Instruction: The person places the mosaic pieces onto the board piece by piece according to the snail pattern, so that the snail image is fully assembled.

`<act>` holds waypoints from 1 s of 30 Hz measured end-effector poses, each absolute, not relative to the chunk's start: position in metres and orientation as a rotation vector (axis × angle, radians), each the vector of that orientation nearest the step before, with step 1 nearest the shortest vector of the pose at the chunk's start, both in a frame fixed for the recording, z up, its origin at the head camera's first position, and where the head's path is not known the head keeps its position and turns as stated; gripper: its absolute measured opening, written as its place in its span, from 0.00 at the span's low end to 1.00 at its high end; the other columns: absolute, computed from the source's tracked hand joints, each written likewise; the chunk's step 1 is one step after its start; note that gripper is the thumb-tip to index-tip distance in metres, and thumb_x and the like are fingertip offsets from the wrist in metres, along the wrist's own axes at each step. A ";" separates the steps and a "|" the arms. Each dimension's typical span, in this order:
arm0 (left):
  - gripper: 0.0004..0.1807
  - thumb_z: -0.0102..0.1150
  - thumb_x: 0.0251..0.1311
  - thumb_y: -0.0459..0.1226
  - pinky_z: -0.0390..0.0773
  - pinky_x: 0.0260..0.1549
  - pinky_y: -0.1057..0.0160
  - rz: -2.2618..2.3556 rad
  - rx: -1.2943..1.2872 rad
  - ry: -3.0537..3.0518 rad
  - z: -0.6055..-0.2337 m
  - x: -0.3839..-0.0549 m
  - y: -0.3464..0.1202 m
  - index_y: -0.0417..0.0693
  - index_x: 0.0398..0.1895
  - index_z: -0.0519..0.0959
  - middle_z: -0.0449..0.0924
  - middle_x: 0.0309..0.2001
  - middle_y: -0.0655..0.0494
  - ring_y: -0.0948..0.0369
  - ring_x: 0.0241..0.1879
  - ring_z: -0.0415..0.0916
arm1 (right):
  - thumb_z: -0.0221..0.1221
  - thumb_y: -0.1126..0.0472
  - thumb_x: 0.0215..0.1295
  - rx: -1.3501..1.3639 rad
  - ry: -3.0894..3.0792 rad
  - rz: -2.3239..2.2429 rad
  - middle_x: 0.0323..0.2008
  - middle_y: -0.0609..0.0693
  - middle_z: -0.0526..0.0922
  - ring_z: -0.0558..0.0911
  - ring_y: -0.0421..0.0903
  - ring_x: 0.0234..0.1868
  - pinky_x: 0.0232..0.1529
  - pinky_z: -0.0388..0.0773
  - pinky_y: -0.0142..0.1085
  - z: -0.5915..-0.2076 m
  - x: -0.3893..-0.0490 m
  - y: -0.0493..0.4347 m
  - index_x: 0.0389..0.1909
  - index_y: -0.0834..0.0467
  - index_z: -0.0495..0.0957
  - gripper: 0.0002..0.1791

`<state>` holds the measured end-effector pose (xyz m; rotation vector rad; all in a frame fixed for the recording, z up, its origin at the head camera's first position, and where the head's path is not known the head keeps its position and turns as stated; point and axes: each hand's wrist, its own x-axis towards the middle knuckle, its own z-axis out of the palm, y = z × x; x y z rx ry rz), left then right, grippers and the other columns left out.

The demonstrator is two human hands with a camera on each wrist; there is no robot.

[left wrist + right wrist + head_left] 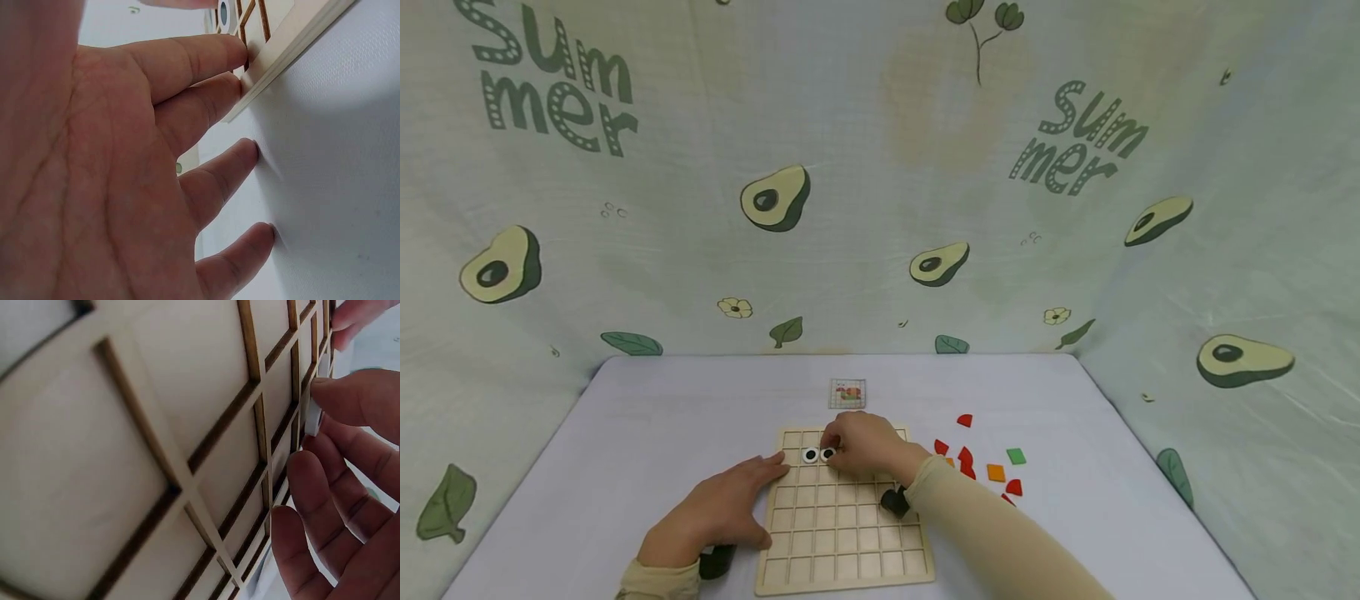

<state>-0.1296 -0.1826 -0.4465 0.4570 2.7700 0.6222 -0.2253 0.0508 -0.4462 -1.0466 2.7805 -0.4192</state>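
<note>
A wooden grid board (825, 542) lies on the white table. Near its far left corner sits a round white eye piece with a black centre (810, 455). Just right of that one, a second eye piece (827, 454) is pinched between thumb and fingers of my right hand (867, 443). The right wrist view shows this white piece (312, 420) edge-on, right at the grid. My left hand (724, 507) spreads along the board's left side. Its nearly straight fingers (194, 59) touch the edge, and two fingertips rest on the table.
Right of the board lie several red rounded wedge pieces (965, 421), an orange square (996, 472) and a green square (1016, 456). A small picture card (847, 393) lies beyond the board's far edge. A printed cloth (865, 308) rises behind the table.
</note>
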 end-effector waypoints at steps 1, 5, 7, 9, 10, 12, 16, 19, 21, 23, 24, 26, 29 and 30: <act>0.50 0.84 0.30 0.44 0.71 0.55 0.38 0.623 0.460 2.772 -0.447 -0.130 -0.183 0.49 0.66 0.75 0.65 0.71 0.56 0.45 0.69 0.62 | 0.68 0.54 0.60 -1.048 2.789 -0.410 0.32 0.34 0.78 0.75 0.31 0.32 0.31 0.74 0.29 -0.447 -0.225 0.050 0.39 0.43 0.86 0.06; 0.50 0.84 0.30 0.43 0.71 0.55 0.37 0.629 0.470 2.773 -0.445 -0.130 -0.182 0.48 0.66 0.75 0.66 0.71 0.55 0.44 0.69 0.62 | 0.68 0.53 0.61 -1.065 2.805 -0.383 0.32 0.34 0.77 0.75 0.31 0.31 0.30 0.73 0.28 -0.446 -0.224 0.048 0.40 0.43 0.86 0.07; 0.50 0.84 0.30 0.43 0.71 0.55 0.37 0.632 0.469 2.773 -0.445 -0.129 -0.182 0.48 0.66 0.75 0.66 0.71 0.55 0.44 0.69 0.62 | 0.68 0.53 0.61 -1.078 2.807 -0.367 0.32 0.34 0.77 0.74 0.31 0.31 0.30 0.73 0.28 -0.445 -0.223 0.048 0.40 0.43 0.86 0.07; 0.50 0.84 0.30 0.43 0.71 0.55 0.37 0.636 0.469 2.773 -0.444 -0.129 -0.182 0.48 0.66 0.75 0.66 0.71 0.55 0.44 0.69 0.62 | 0.68 0.53 0.61 -1.084 2.814 -0.343 0.33 0.34 0.77 0.74 0.31 0.31 0.30 0.73 0.28 -0.444 -0.223 0.048 0.41 0.43 0.86 0.08; 0.50 0.84 0.30 0.43 0.71 0.55 0.37 0.638 0.469 2.773 -0.444 -0.129 -0.182 0.48 0.66 0.75 0.66 0.71 0.55 0.44 0.69 0.62 | 0.68 0.53 0.61 -1.082 2.818 -0.331 0.33 0.34 0.77 0.75 0.31 0.31 0.30 0.73 0.29 -0.444 -0.223 0.049 0.41 0.43 0.86 0.07; 0.50 0.83 0.30 0.43 0.71 0.55 0.38 0.636 0.470 2.775 -0.444 -0.129 -0.181 0.48 0.66 0.75 0.66 0.71 0.55 0.44 0.69 0.62 | 0.68 0.52 0.61 -1.076 2.829 -0.306 0.33 0.34 0.77 0.75 0.31 0.32 0.30 0.74 0.29 -0.445 -0.223 0.050 0.41 0.42 0.86 0.07; 0.50 0.83 0.29 0.43 0.71 0.55 0.38 0.635 0.470 2.776 -0.444 -0.129 -0.181 0.47 0.66 0.75 0.66 0.71 0.55 0.44 0.69 0.63 | 0.68 0.52 0.62 -1.065 2.831 -0.298 0.34 0.34 0.77 0.75 0.32 0.32 0.31 0.74 0.30 -0.447 -0.223 0.051 0.41 0.42 0.86 0.07; 0.50 0.83 0.30 0.43 0.70 0.56 0.37 0.639 0.473 2.771 -0.444 -0.129 -0.181 0.47 0.66 0.75 0.66 0.71 0.54 0.44 0.69 0.63 | 0.68 0.52 0.62 -1.062 2.827 -0.312 0.33 0.34 0.76 0.75 0.32 0.32 0.31 0.74 0.30 -0.446 -0.223 0.052 0.41 0.42 0.86 0.07; 0.50 0.83 0.30 0.43 0.70 0.56 0.37 0.641 0.478 2.769 -0.443 -0.129 -0.181 0.46 0.66 0.75 0.66 0.71 0.54 0.43 0.69 0.63 | 0.68 0.52 0.61 -1.059 2.827 -0.320 0.33 0.35 0.76 0.75 0.32 0.32 0.31 0.74 0.30 -0.445 -0.222 0.052 0.41 0.43 0.86 0.07; 0.50 0.83 0.30 0.43 0.70 0.56 0.37 0.642 0.475 2.768 -0.443 -0.129 -0.181 0.46 0.66 0.75 0.66 0.71 0.54 0.43 0.69 0.62 | 0.68 0.53 0.61 -1.059 2.828 -0.332 0.33 0.35 0.77 0.76 0.32 0.33 0.32 0.75 0.30 -0.445 -0.222 0.052 0.41 0.43 0.86 0.08; 0.50 0.83 0.30 0.43 0.70 0.56 0.37 0.644 0.472 2.768 -0.443 -0.129 -0.181 0.46 0.66 0.75 0.66 0.71 0.54 0.43 0.69 0.62 | 0.68 0.53 0.61 -1.061 2.829 -0.338 0.33 0.35 0.77 0.76 0.32 0.33 0.32 0.75 0.30 -0.445 -0.221 0.052 0.41 0.43 0.86 0.08; 0.50 0.83 0.29 0.43 0.70 0.56 0.37 0.650 0.467 2.768 -0.442 -0.129 -0.181 0.46 0.66 0.75 0.66 0.71 0.54 0.43 0.69 0.62 | 0.69 0.53 0.61 -1.062 2.829 -0.354 0.34 0.35 0.78 0.76 0.32 0.34 0.32 0.75 0.30 -0.445 -0.221 0.053 0.41 0.43 0.86 0.08; 0.50 0.83 0.29 0.43 0.70 0.56 0.37 0.658 0.461 2.767 -0.443 -0.128 -0.181 0.47 0.66 0.76 0.66 0.71 0.54 0.44 0.69 0.62 | 0.69 0.54 0.60 -1.053 2.824 -0.390 0.34 0.35 0.80 0.76 0.32 0.34 0.33 0.75 0.30 -0.445 -0.220 0.053 0.42 0.44 0.86 0.08; 0.50 0.83 0.29 0.43 0.70 0.57 0.37 0.659 0.461 2.768 -0.443 -0.128 -0.181 0.47 0.65 0.76 0.66 0.71 0.54 0.44 0.69 0.62 | 0.69 0.54 0.60 -1.049 2.822 -0.401 0.35 0.35 0.80 0.76 0.32 0.33 0.33 0.75 0.29 -0.445 -0.220 0.053 0.42 0.44 0.86 0.09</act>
